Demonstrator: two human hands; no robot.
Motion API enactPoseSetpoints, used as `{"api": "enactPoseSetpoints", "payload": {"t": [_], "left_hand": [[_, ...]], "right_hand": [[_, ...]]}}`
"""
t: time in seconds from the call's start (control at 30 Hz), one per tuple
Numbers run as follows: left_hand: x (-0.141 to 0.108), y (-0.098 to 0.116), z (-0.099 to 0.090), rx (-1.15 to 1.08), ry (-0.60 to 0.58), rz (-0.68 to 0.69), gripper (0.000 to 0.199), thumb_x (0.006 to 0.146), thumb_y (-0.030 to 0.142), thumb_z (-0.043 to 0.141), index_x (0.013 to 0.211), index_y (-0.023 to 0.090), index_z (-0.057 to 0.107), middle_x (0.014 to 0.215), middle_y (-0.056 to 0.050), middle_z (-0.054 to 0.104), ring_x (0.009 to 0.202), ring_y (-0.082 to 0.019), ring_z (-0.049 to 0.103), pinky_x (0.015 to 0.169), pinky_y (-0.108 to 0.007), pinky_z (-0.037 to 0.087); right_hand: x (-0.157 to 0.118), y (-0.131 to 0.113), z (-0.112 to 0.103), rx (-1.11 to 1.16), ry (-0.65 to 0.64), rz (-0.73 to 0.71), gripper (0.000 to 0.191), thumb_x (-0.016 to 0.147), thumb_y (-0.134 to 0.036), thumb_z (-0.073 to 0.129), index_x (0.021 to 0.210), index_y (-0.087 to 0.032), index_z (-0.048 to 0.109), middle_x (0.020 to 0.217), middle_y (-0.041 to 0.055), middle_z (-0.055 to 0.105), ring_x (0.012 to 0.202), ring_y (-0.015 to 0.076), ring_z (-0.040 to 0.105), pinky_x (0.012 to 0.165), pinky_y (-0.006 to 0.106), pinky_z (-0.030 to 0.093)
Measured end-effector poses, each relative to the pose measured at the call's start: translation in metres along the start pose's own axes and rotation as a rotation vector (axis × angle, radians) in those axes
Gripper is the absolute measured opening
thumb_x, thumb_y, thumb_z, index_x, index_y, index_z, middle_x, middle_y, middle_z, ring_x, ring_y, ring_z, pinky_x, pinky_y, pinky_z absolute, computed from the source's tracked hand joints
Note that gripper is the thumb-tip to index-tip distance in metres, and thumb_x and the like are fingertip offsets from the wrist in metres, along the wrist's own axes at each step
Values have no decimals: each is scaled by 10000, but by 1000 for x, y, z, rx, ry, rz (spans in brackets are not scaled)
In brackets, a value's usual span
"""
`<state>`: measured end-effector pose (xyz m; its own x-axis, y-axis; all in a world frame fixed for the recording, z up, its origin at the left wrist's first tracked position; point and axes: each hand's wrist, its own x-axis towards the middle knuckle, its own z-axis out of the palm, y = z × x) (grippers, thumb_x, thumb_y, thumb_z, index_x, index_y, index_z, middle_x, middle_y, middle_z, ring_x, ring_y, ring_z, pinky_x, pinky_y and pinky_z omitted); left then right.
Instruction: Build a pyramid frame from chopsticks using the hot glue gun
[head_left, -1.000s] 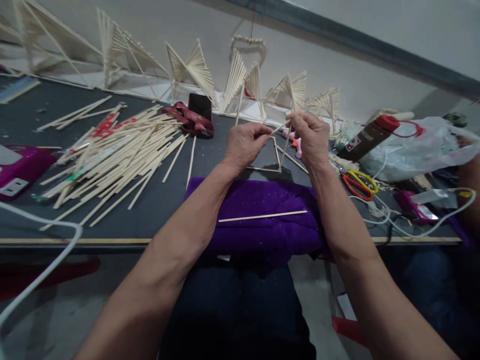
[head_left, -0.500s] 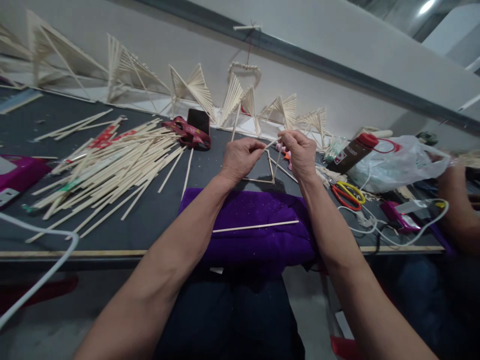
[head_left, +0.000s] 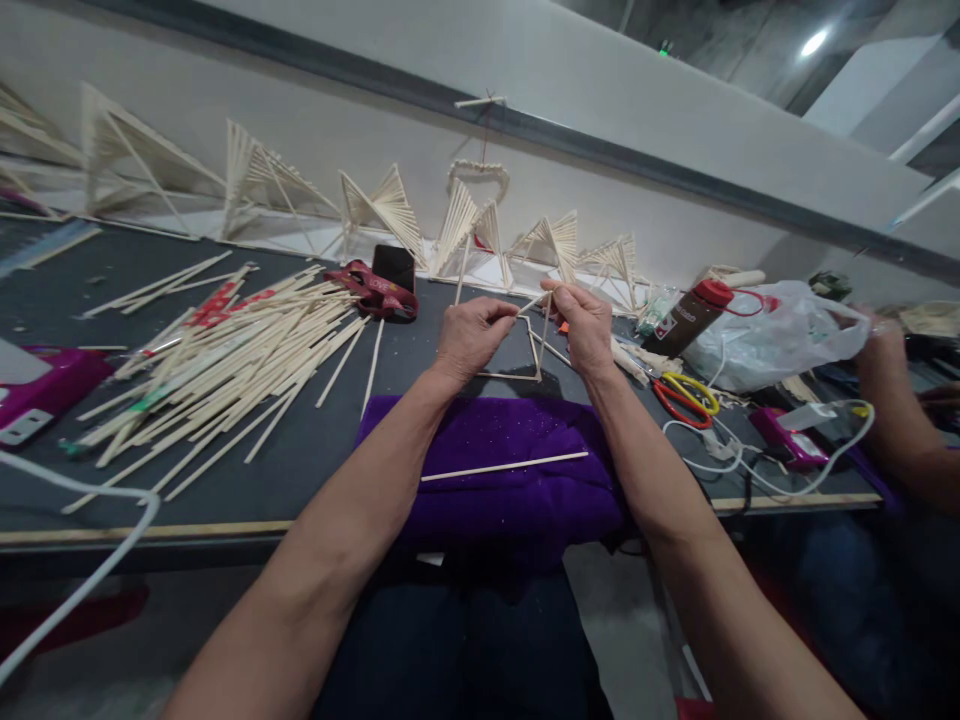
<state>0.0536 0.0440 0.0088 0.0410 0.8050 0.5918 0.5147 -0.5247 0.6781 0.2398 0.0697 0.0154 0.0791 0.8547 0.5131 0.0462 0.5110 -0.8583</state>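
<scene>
My left hand [head_left: 471,338] is closed, thumb and forefinger pinching one end of a thin wooden stick [head_left: 532,303]. The other end is pinched by my right hand [head_left: 583,328], also closed. Below and between the hands stands a small frame of joined wooden sticks [head_left: 535,352], partly hidden; whether the held stick is fixed to it I cannot tell. Under my forearms a folded purple cloth [head_left: 487,515] lies at the table edge, with a single loose stick [head_left: 504,467] across it.
A big pile of wooden sticks [head_left: 225,380] lies left, near a phone [head_left: 394,268] with a red strap. Fan-shaped stick models [head_left: 386,215] line the wall. To the right are a bottle [head_left: 686,315], a plastic bag [head_left: 776,330], scissors [head_left: 688,393] and another person's arm [head_left: 896,410].
The view has shifted, so the whole scene sits a little lower and the hands slightly left. Both hands keep their pinch on the stick; the frame stays between them.
</scene>
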Motion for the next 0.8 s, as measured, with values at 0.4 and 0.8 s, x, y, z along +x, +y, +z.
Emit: {"api": "enactPoseSetpoints", "payload": {"t": [0.4,0.8], "left_hand": [[-1,-1,-2,6,59,3,199,878,131,743,1005,216,870,1038,-24,852,975,-213,804,931,-316,594],[7,-18,-10,-7,140,-74,202,880,170,704,962,237,876,1002,-5,853,939,-206,796,913,-312,589]], "right_hand": [[5,6,-8,-47,68,56,365,794,-557,729,932,-222,766,777,-7,702,690,115,601,590,249,425],[15,15,-44,-101,204,119,169,835,-359,697,830,-212,613,677,-60,569,552,77,526,465,190,358]]}}
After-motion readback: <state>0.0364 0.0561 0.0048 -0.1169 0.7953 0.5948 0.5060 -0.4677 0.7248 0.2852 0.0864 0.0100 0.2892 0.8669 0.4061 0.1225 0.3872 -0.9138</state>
